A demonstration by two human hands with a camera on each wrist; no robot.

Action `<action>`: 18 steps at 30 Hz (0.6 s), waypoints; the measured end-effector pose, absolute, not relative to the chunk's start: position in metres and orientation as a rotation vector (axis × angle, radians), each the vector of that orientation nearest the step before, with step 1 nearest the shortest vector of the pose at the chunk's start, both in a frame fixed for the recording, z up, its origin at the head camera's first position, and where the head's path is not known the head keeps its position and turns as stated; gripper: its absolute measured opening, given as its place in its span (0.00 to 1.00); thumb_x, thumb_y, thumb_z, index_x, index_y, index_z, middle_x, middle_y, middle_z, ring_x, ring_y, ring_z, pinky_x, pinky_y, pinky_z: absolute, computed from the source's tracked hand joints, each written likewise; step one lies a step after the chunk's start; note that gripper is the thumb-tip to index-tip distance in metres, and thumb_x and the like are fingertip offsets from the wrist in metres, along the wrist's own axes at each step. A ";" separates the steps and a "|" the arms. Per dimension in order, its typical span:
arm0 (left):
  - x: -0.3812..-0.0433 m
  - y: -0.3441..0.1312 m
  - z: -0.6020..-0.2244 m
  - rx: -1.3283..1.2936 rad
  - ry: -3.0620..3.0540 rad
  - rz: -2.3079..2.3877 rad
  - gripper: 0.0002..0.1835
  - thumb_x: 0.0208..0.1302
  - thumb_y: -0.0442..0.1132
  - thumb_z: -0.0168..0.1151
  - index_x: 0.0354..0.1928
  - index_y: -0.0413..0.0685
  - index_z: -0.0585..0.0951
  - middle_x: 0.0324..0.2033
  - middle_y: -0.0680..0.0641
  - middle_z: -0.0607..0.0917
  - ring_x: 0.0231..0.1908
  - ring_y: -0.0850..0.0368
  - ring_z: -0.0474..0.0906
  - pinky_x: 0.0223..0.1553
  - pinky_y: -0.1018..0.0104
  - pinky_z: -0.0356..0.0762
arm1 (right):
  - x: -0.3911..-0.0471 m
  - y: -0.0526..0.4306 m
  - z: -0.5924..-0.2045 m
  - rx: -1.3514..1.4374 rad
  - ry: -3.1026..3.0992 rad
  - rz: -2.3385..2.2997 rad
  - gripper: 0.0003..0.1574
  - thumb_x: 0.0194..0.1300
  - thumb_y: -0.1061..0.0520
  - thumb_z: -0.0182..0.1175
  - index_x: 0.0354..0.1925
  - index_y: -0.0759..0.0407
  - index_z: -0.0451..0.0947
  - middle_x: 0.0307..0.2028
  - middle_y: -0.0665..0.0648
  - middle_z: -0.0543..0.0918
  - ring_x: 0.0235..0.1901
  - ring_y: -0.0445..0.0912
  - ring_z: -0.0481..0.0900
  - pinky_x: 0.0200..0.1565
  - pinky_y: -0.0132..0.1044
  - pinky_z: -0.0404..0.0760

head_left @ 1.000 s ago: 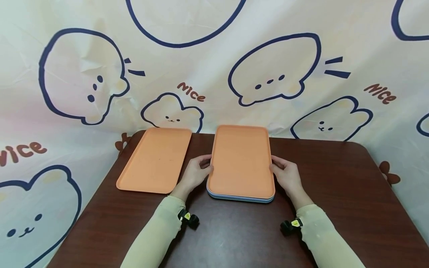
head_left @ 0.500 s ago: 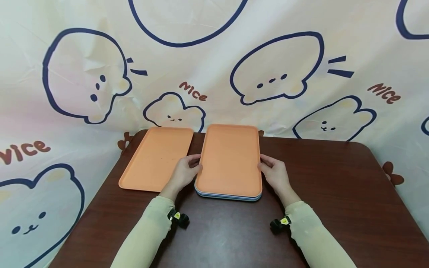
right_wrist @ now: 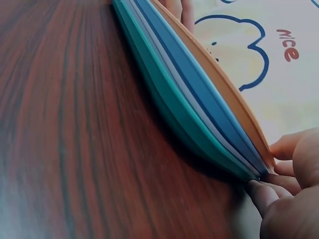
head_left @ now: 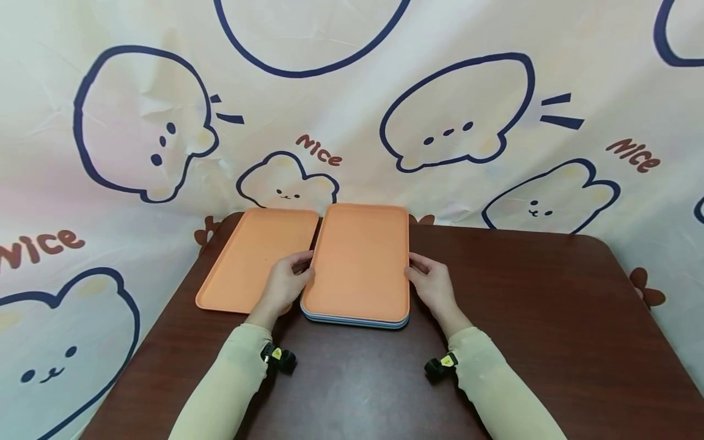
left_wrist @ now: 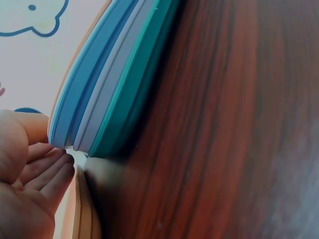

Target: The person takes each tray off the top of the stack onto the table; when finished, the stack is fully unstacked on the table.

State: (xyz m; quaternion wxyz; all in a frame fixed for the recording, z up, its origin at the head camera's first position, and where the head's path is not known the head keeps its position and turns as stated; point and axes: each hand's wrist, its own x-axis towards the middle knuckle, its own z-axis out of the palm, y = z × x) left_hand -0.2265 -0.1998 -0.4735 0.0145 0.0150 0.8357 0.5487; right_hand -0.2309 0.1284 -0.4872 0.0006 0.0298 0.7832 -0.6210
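Observation:
A stack of rectangular trays stands between my hands in the head view, an orange tray (head_left: 357, 263) uppermost. Under it the left wrist view shows a blue tray (left_wrist: 87, 84), a pale lilac tray (left_wrist: 109, 84) and a green tray (left_wrist: 129, 94) at the bottom. My left hand (head_left: 283, 282) holds the stack's left side, thumb at the upper edge and fingers lower down. Opposite, my right hand (head_left: 433, 284) grips the right side the same way. Whether the stack touches the table, I cannot tell. Another orange tray (head_left: 247, 256) lies to the left, partly behind my left hand.
The dark brown wooden table (head_left: 550, 318) extends to the right and in front of the stack. Behind it hangs a pale cloth (head_left: 352, 110) with cartoon outlines. A small black camera sits on each wrist.
Both hands have carried or slid the tray stack leftward, so it now stands close beside the other orange tray. That tray has stayed in place, and the grip looks unchanged.

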 end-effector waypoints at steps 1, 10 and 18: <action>-0.227 -0.202 -0.474 0.048 2.607 1.707 0.25 0.77 0.29 0.60 0.74 0.35 0.76 0.70 0.32 0.79 0.73 0.37 0.76 0.73 0.43 0.76 | -0.231 0.126 -0.487 0.090 2.459 -1.952 0.28 0.76 0.64 0.62 0.71 0.68 0.78 0.69 0.69 0.81 0.71 0.58 0.80 0.66 0.45 0.84; -0.228 -0.215 -0.477 0.030 2.685 1.601 0.24 0.78 0.34 0.59 0.73 0.35 0.78 0.69 0.32 0.82 0.70 0.38 0.79 0.70 0.43 0.78 | -0.231 0.113 -0.490 0.098 2.433 -1.997 0.28 0.73 0.64 0.63 0.69 0.68 0.80 0.68 0.68 0.83 0.70 0.58 0.81 0.68 0.49 0.82; -0.229 -0.224 -0.483 0.012 2.639 1.676 0.25 0.80 0.34 0.57 0.74 0.35 0.76 0.70 0.31 0.81 0.72 0.36 0.77 0.73 0.42 0.74 | -0.233 0.103 -0.491 0.106 2.438 -2.022 0.29 0.73 0.65 0.62 0.70 0.70 0.78 0.68 0.71 0.82 0.70 0.60 0.81 0.68 0.50 0.82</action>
